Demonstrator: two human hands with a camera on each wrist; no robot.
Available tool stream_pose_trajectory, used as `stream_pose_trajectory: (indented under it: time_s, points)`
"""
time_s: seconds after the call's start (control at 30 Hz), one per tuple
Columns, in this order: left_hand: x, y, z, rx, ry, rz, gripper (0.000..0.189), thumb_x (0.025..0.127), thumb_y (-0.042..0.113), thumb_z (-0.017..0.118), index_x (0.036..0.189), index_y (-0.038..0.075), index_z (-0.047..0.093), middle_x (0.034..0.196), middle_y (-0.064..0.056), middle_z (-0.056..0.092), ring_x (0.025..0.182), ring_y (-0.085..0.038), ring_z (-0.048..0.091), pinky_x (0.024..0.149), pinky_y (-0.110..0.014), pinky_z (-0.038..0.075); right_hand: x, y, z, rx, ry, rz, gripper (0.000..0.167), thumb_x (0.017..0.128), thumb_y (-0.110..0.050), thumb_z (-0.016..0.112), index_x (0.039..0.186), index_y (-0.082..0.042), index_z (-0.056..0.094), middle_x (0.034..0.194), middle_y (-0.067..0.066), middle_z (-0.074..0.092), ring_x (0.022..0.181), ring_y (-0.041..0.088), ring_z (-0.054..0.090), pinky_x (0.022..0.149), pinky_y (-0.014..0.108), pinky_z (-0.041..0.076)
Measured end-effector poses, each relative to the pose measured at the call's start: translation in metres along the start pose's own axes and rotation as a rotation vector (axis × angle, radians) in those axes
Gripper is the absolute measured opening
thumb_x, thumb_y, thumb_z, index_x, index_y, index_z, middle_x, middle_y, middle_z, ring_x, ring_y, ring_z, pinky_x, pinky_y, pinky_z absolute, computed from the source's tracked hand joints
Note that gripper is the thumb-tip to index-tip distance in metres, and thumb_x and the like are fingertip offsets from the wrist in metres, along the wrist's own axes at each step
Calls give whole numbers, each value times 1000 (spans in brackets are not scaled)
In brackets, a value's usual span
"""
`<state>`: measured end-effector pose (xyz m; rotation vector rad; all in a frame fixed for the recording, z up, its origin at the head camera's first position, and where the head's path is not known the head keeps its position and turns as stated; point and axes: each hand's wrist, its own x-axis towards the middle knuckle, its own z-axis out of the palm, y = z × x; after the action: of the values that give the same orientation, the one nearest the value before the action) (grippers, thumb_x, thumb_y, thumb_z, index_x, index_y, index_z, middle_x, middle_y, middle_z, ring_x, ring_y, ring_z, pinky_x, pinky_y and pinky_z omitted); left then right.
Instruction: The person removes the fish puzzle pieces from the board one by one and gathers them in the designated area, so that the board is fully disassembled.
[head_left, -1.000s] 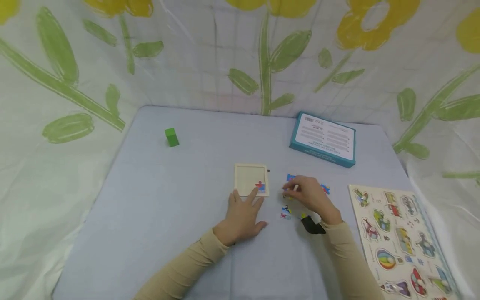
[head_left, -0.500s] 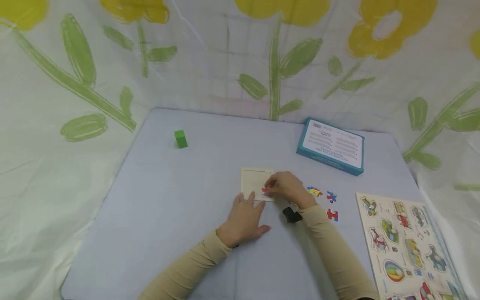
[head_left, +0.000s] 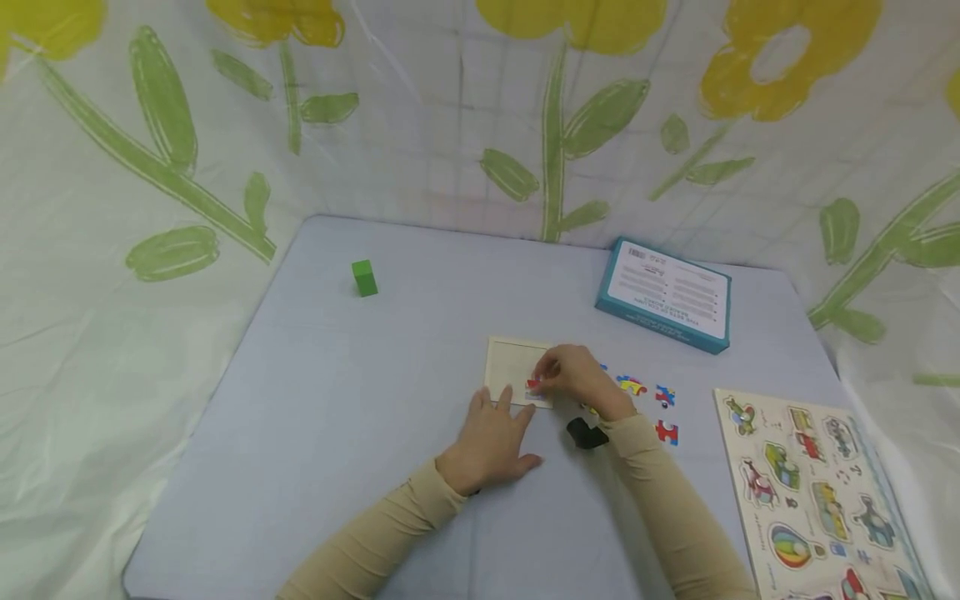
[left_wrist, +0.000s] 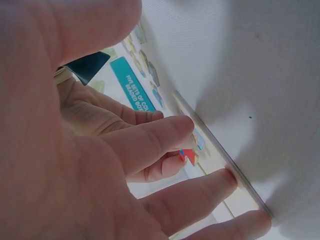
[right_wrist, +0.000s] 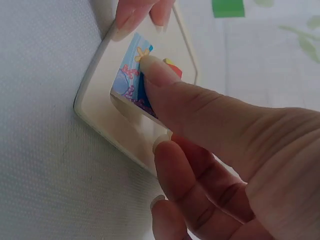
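Note:
A small wooden puzzle tray (head_left: 512,362) lies mid-table. My left hand (head_left: 490,443) has its fingers spread and nearly straight, with the fingertips resting on the near edge of that tray. Over the tray's near right corner, my right hand (head_left: 580,379) pinches a jigsaw piece (right_wrist: 129,77). In the right wrist view this piece is printed with a starfish and pink coral on blue, and my thumb covers part of it. It sits tilted, one edge raised off the tray floor. A red part (left_wrist: 188,156) shows by the right fingertips in the left wrist view.
Several loose jigsaw pieces (head_left: 632,385) lie right of the tray, some partly behind the right hand. A teal box (head_left: 667,292) is at the back right, a green block (head_left: 364,278) at the back left. A picture peg board (head_left: 806,467) lies at the right edge.
My right hand has moved left from the loose pieces to the tray's near right corner, then held there. My left hand stays at the tray's near edge. The head view has shifted slightly.

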<state>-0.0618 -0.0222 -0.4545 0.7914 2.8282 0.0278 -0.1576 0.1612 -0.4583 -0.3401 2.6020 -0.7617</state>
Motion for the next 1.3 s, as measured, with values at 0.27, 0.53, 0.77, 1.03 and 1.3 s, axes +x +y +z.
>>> stream_pose_trajectory:
  time_s: [0.27,0.53,0.77,1.03,1.3]
  points:
    - [0,0,-1,19,-9,3,74,92,68,60,150,22,54,153,-18,55,135,-46,57,116,-51,40,-4,1,0,13,38,-55,12,91,-21,80,97,-11,76,99,4,78,96,21,70,92,42,58]
    - [2,-3,2,10,25,3,74,92,68,62,149,21,56,151,-20,57,133,-45,59,115,-52,40,-17,12,-20,120,190,-116,13,95,-22,75,99,-11,78,99,7,81,92,18,74,79,27,54]
    - [2,-3,0,11,38,-4,73,91,66,63,148,21,56,150,-20,57,134,-46,58,115,-52,40,-60,52,-69,87,130,-3,21,97,-30,73,105,-11,77,102,8,79,83,18,65,68,26,52]
    - [4,-4,-3,50,61,9,71,92,68,61,144,20,58,144,-17,61,123,-40,65,109,-50,43,-116,99,-86,63,-18,160,27,97,-29,72,105,-4,77,102,8,78,90,13,70,76,28,56]
    - [5,-9,-8,14,73,15,65,94,66,61,138,18,61,137,-14,65,113,-35,68,104,-46,45,-144,123,-64,123,-58,230,27,94,-31,76,103,-6,79,108,9,78,84,0,61,72,21,53]
